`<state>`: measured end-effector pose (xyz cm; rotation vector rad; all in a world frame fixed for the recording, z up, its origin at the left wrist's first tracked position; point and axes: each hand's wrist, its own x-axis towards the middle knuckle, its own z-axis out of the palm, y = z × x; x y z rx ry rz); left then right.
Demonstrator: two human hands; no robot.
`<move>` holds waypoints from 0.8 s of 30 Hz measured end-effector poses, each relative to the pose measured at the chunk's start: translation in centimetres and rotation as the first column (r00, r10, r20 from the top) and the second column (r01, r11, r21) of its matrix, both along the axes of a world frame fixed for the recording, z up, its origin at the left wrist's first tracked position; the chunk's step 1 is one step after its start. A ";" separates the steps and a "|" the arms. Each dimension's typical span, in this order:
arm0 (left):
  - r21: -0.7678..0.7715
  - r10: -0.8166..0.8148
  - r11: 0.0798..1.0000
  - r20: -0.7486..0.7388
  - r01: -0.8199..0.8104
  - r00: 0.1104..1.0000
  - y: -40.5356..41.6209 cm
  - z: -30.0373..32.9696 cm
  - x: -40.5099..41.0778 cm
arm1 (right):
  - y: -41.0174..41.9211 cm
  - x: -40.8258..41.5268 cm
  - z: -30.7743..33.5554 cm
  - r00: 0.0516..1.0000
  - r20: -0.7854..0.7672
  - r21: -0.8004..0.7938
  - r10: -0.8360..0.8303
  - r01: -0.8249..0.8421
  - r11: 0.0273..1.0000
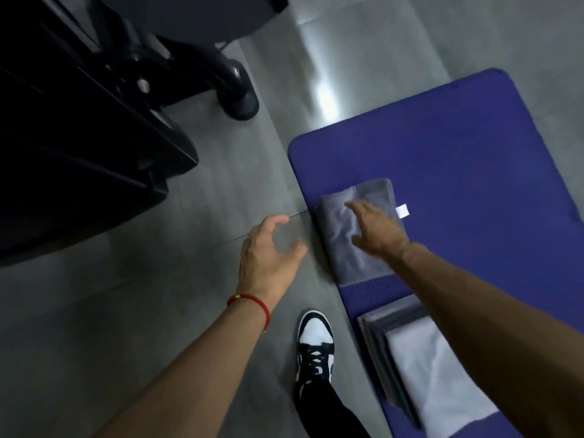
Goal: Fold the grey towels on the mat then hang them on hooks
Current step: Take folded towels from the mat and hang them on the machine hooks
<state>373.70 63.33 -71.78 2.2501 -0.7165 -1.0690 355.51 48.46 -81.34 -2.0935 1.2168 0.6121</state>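
Folded grey towel [350, 229] under right hand [376, 229], beside left hand [265, 251].

A folded towel [354, 229] is lying on the mat [474, 153] near its left edge, with a stack of towels [420, 358] sitting nearer on the same mat. A shoe [314, 346] is standing on the floor [158, 279] left of the stack.

One blue mat [474, 147] carries one folded grey towel [350, 235] and one stack of towels [423, 365]; two hands, left [265, 251] and right [376, 229], and one sneaker [314, 346] are visible.
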 end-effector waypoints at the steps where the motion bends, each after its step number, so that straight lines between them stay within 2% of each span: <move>1: -0.011 0.001 1.000 0.029 -0.001 1.000 -0.3 -1.8 0.4 | -1.6 0.9 -2.2 0.998 -0.020 -0.024 0.065 -0.065 0.998; 5: -0.020 -0.085 0.996 0.072 0.086 0.994 -0.4 -7.0 2.0 | -5.7 4.4 -7.9 0.963 -0.078 -0.048 0.256 -0.260 0.964; 8: 0.021 -0.189 0.982 0.047 0.188 0.981 0.1 -8.8 3.1 | -6.2 5.8 -9.8 0.953 -0.091 0.002 0.287 -0.288 0.958; 11: 0.070 -0.200 0.978 0.024 0.198 0.979 0.0 -8.8 3.5 | -5.6 5.5 -10.5 0.942 -0.106 -0.085 0.319 -0.328 0.941; 14: 0.091 -0.193 0.977 -0.003 0.192 0.981 -0.6 -7.7 3.5 | -5.7 4.7 -9.7 0.901 -0.122 -0.201 0.417 -0.434 0.878; 17: 0.091 -0.301 0.950 0.023 0.298 0.953 -1.1 -5.4 3.1 | -5.8 3.1 -7.5 0.883 -0.123 -0.238 0.452 -0.469 0.851; 19: 0.079 -0.367 0.929 0.046 0.362 0.929 -1.2 -3.1 2.8 | -5.4 2.2 -4.3 0.896 -0.086 -0.206 0.436 -0.444 0.872; 22: 0.068 -0.417 0.908 0.047 0.413 0.908 -1.0 1.5 2.6 | -3.5 1.2 2.9 0.936 -0.014 -0.112 0.351 -0.351 0.930; 24: 0.044 -0.454 0.891 0.066 0.452 0.889 -0.6 6.2 2.4 | -1.9 0.3 8.6 0.931 0.015 -0.127 0.365 -0.361 0.924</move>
